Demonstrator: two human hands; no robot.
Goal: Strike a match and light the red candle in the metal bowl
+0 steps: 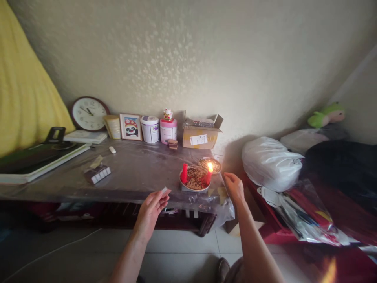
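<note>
My left hand (154, 204) is in front of the table's front edge, its fingers closed on a small matchbox (165, 191). To the right of the round tin, my right hand (235, 186) is in a pinch near the flame; whatever thin thing it holds cannot be made out. Two red candles stand at opposite sides of the tin of grain-like filling (194, 190). The left red candle (184, 174) shows no flame. A bright flame burns at the top of the right red candle (208, 177). Behind it sits a second round tin (218, 169).
An open cardboard box (198, 138), lidded canisters (150, 129), a panda picture (131, 127) and a clock (90, 114) line the wall. A pack of small boxes (100, 174) lies on the plastic-covered table (135, 165). White bags (269, 163) crowd the right side.
</note>
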